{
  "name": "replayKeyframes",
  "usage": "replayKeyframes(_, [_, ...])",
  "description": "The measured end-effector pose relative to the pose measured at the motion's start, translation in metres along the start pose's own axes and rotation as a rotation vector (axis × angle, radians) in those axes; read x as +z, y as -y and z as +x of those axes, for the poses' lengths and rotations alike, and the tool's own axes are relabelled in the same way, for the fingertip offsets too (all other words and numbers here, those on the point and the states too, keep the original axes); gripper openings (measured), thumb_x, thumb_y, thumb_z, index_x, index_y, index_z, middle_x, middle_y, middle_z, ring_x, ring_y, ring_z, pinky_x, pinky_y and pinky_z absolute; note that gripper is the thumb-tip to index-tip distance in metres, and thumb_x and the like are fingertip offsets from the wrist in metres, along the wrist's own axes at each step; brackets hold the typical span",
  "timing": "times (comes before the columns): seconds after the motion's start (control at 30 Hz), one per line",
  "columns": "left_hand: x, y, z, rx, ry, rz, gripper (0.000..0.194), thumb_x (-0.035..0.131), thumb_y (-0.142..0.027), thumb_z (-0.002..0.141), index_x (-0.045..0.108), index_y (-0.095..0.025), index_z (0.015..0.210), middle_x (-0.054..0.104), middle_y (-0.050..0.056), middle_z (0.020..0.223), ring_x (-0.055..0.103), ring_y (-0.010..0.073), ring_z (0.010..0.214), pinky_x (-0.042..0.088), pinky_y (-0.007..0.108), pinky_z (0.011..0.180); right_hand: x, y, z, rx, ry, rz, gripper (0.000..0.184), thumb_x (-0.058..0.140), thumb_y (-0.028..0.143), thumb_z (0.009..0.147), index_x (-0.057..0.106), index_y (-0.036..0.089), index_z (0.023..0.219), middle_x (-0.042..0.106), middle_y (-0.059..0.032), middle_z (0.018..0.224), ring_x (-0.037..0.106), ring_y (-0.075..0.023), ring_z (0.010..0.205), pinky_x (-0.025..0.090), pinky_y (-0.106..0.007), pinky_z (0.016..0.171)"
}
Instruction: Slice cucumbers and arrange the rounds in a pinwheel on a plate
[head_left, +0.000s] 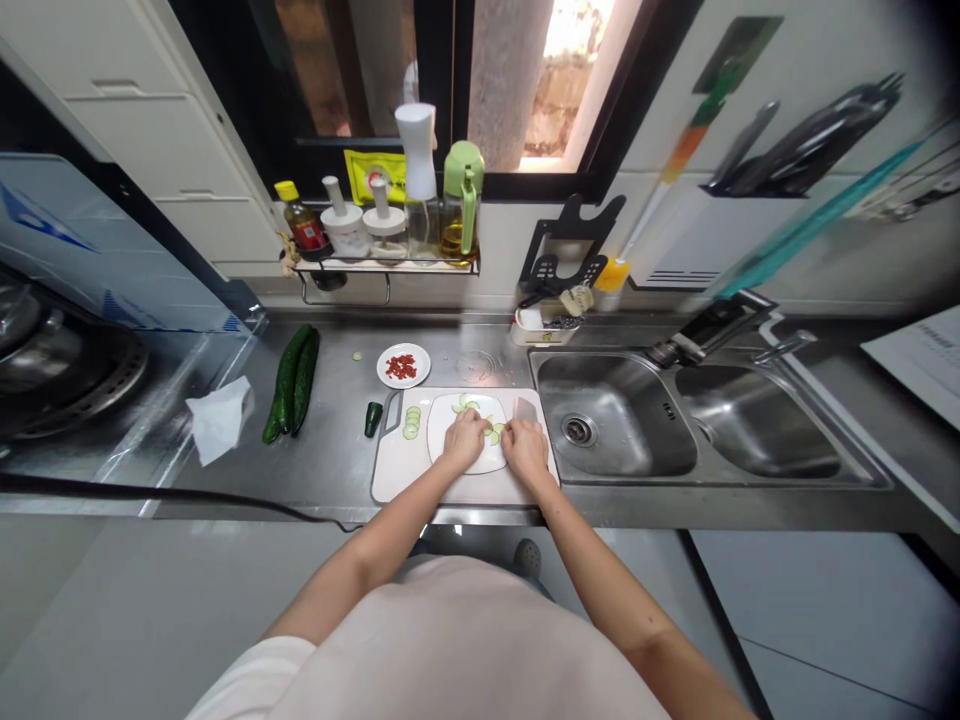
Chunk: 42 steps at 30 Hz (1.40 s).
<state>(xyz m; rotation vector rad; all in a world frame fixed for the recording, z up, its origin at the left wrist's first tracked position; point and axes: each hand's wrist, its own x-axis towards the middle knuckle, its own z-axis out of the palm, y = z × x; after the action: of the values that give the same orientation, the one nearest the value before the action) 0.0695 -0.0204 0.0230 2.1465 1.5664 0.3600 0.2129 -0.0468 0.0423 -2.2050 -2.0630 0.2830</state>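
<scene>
At the plate (439, 421), the left hand (466, 441) and right hand (527, 448) curl half-closed beside cucumber slices (495, 435), grip unclear.

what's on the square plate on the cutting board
Pale green slices show near the far edge of the plate and between the left hand and right hand; whatever those hands cover is hidden.

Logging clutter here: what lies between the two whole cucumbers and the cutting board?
In the head view, a short dark-green cucumber piece lies on the steel counter near the cutting board; a small pale-green bit lies farther back.
</scene>
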Motion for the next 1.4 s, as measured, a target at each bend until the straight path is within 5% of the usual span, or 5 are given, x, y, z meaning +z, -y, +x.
replayKeyframes(0.27, [0.004,0.001,-0.007,0.042,0.007,0.023,0.031,0.043,-0.016,0.089,0.069,-0.028,0.1,0.053,0.006,0.104,0.047,0.0201,0.102,0.043,0.029,0.078,0.009,0.0,-0.008,-0.129,-0.019,0.006,0.023,0.046,0.028,0.09,0.068,0.02,0.092,0.06,-0.0083,0.089,0.046,-0.0213,0.087,0.029,-0.03,0.072])
replayKeyframes(0.57, [-0.001,0.002,-0.028,0.004,-0.204,-0.141,0.033,0.046,-0.012,0.084,0.068,-0.025,0.105,0.056,0.005,0.1,0.051,0.0193,0.099,0.045,0.03,0.084,0.004,0.003,-0.016,-0.148,-0.151,0.092,0.023,0.046,0.028,0.09,0.068,0.02,0.089,0.06,-0.0067,0.084,0.046,-0.0199,0.082,0.03,-0.029,0.07])
replayKeyframes(0.87, [-0.03,0.07,-0.068,-0.255,-0.447,-0.196,0.028,0.047,-0.018,0.084,0.069,-0.022,0.1,0.062,0.006,0.099,0.056,0.0192,0.095,0.044,0.03,0.086,-0.012,-0.003,-0.034,-0.215,-0.275,0.255,0.026,0.043,0.028,0.089,0.067,0.019,0.088,0.062,-0.0058,0.08,0.047,-0.0194,0.077,0.034,-0.029,0.073])
replayKeyframes(1.1, [-0.041,0.097,-0.074,-0.575,-0.415,-0.035,0.026,0.051,-0.03,0.084,0.066,-0.024,0.105,0.063,0.007,0.102,0.056,0.0232,0.097,0.042,0.032,0.081,-0.008,0.001,-0.04,-0.218,-0.245,0.322,0.029,0.042,0.033,0.09,0.068,0.02,0.087,0.062,-0.0057,0.078,0.047,-0.0195,0.076,0.034,-0.029,0.071])
replayKeyframes(1.4, [-0.038,0.092,-0.066,-0.661,-0.329,0.029,0.037,0.054,-0.045,0.082,0.063,-0.02,0.106,0.06,0.012,0.109,0.054,0.0283,0.103,0.041,0.036,0.082,-0.008,0.006,-0.044,-0.2,-0.208,0.34,0.029,0.041,0.032,0.09,0.068,0.02,0.088,0.061,-0.0059,0.077,0.048,-0.02,0.076,0.035,-0.029,0.071])
